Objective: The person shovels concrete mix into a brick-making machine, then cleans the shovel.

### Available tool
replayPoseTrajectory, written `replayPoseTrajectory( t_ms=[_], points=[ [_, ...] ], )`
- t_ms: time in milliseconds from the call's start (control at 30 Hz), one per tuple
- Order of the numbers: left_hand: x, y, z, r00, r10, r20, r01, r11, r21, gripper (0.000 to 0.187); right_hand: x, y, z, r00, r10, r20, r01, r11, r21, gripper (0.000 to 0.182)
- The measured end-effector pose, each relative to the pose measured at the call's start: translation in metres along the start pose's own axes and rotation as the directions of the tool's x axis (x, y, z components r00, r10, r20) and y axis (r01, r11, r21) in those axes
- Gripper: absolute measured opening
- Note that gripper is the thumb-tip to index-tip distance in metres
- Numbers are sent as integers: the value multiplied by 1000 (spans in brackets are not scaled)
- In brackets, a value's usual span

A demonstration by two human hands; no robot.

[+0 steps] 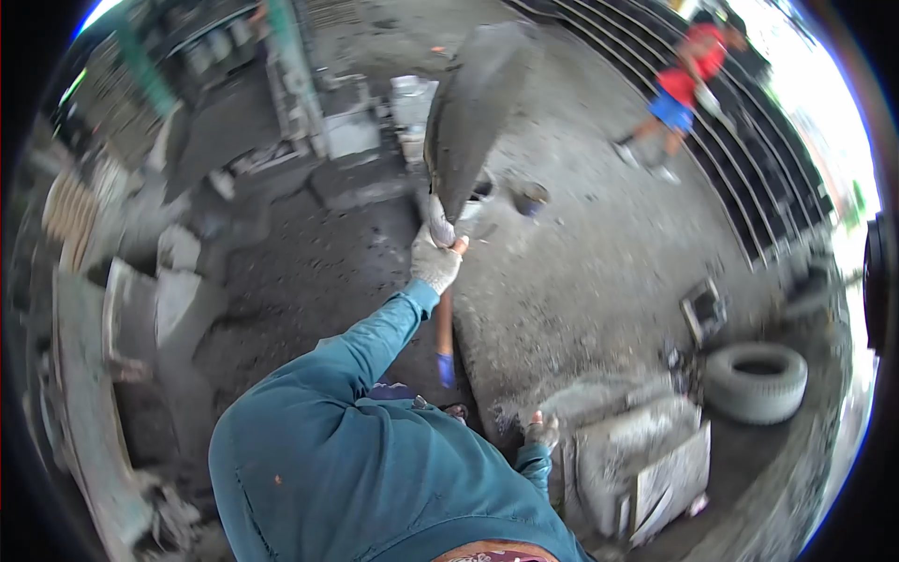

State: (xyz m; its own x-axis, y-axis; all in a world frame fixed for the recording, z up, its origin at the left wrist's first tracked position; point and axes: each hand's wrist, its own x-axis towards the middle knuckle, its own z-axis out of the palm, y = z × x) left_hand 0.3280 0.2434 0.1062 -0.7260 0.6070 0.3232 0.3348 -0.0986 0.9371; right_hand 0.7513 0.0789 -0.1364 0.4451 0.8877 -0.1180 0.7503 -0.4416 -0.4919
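Note:
My left hand (436,262), in a pale work glove with bare fingertips, is closed around a shovel (443,323) near its head. Its brown shaft runs down below the hand to a blue end. Above the hand rises a broad grey shape (478,112), blurred and tapering toward the grip, in line with the shaft. My right hand (541,431), also gloved, is low at my right side with the thumb raised apart and nothing visible in it. It is nearest to the worn grey slabs (637,459).
Dark loose material covers the sunken ground (290,253) at left, beside a concrete floor (571,290). A bucket (530,197) stands ahead. At right lie a tyre (755,382) and a small frame (703,310). A person in red (688,70) walks beside dark ribbed steps.

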Motion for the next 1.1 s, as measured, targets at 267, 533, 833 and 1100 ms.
replayPoseTrajectory(
  t_ms=[267, 533, 833, 1100],
  points=[
    [63, -64, -206, 816, -532, -226, 398, 800, -448, 34, -28, -101, 75, 913, 77, 401, -378, 531, 758, 53],
    [213, -166, -365, 763, -512, -394, 413, 856, -312, 58, -156, -342, 97, 613, 185, 768, -758, 412, 506, 98],
    [291, -179, -406, 527, -830, 181, 674, 279, -684, 44, -225, -489, 25, 702, -82, 708, -536, 593, 601, 101],
    [430, -215, -458, 617, -760, 205, 684, 388, -619, 23, -287, -616, 103, 615, -164, 772, -678, 390, 623, 79]
  ],
)
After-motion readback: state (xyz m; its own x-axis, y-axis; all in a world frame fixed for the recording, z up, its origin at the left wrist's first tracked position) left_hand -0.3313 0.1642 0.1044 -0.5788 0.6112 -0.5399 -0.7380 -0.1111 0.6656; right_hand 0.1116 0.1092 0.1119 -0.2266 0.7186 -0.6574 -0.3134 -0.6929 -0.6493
